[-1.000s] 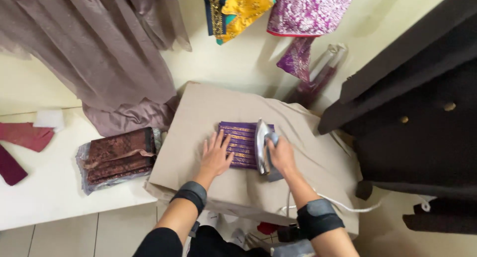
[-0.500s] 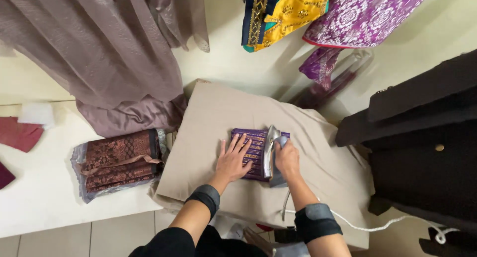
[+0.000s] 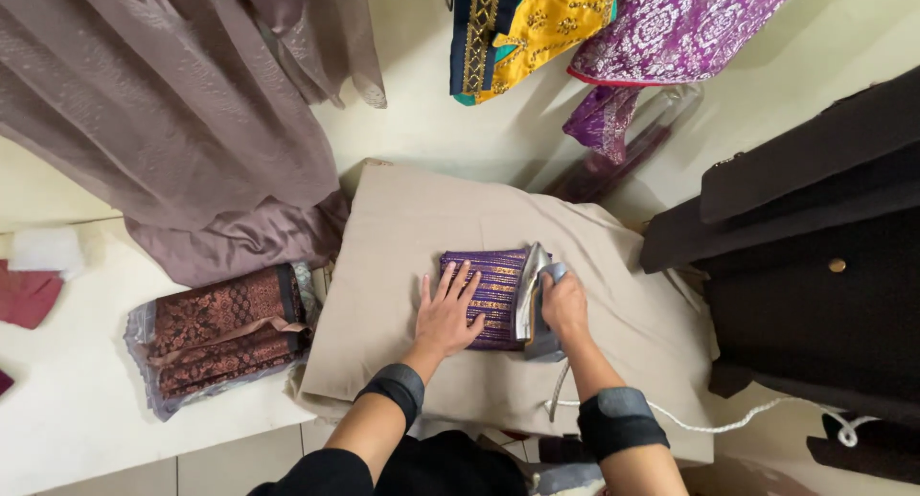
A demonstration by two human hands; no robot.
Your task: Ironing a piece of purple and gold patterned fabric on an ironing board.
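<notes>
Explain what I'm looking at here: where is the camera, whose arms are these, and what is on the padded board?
The camera sits on a person's head and looks down, so the two arms entering from the bottom are that person's own. The left hand lies flat, fingers spread, on a folded purple cloth with gold stripes. The right hand has a closed grip on the handle of an iron resting at the cloth's right edge. Both are on a beige padded board. To the left, a brown patterned cloth in a clear bag lies on a white table. Garments hang above.
</notes>
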